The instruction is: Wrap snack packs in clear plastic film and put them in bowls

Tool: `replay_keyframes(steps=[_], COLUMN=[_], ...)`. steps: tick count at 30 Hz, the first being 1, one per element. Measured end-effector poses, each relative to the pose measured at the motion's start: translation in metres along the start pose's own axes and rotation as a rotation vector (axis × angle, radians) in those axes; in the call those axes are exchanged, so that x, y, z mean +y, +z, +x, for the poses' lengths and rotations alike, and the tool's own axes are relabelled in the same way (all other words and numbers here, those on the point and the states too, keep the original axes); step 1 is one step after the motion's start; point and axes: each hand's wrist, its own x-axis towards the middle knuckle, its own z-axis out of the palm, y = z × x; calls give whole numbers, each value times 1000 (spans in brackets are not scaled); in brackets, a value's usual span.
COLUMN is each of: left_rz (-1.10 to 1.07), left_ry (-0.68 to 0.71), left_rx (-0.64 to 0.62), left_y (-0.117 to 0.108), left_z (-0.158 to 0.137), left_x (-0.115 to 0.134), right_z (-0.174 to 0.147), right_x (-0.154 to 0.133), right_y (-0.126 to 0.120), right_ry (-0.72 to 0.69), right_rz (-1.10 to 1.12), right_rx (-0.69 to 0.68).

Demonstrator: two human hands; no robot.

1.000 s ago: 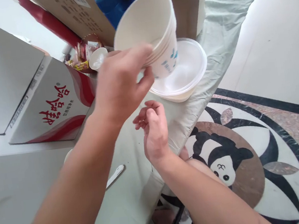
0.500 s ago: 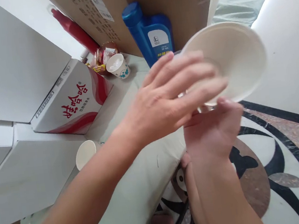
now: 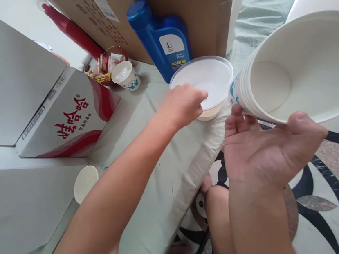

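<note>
My right hand [image 3: 265, 148] supports a stack of nested white paper bowls [image 3: 275, 85] from below, fingers under the side and thumb by the rim. The stack is tilted with its mouth toward me, and blue leaf print shows on its side. My left hand [image 3: 185, 104] is closed at the near left edge of a round bowl with a pale lid [image 3: 209, 76] on the table. Its fingertips are curled out of sight, so I cannot tell what is in them. Behind that bowl stands a blue oil bottle [image 3: 162, 41].
A white and red carton [image 3: 69, 118] stands at left. Two paper cups, one near the snacks [image 3: 126, 75] and one by my left forearm [image 3: 85, 184], rest on the cloth-covered table [image 3: 153, 195]. A large cardboard box [image 3: 191, 0] stands behind. Patterned floor [image 3: 315, 204] lies right.
My hands have moved apart. The right hand carried the bowl stack right and toward me, while the left left it and moved to the lidded bowl, which now shows more fully.
</note>
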Motion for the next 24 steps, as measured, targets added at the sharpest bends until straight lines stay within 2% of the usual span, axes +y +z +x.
replay_keyframes(steps=[4, 7, 11, 15, 18, 21, 24], left_rz=[-28, -59, -25, 44, 55, 53, 46], left_ry=[-14, -22, -99, -144, -206, -259, -250], left_rx=[143, 299, 548, 753, 760, 743, 758], left_y=[-8, -19, -38, -39, -27, -15, -11], left_z=[-1, -15, -57, -111, -149, -179, -199], left_x=[-3, -9, -19, -40, -57, -68, -72], right_z=[0, 0, -1, 5, 14, 19, 16], right_x=[-1, -1, 6, 27, 50, 66, 68], right_y=[1, -1, -4, 9, 24, 32, 29], right_ry=[-5, -21, -36, 63, 137, 96, 73], right_rz=[17, 32, -59, -100, -93, -115, -155], right_rx=[17, -12, -93, -174, -234, -252, -257])
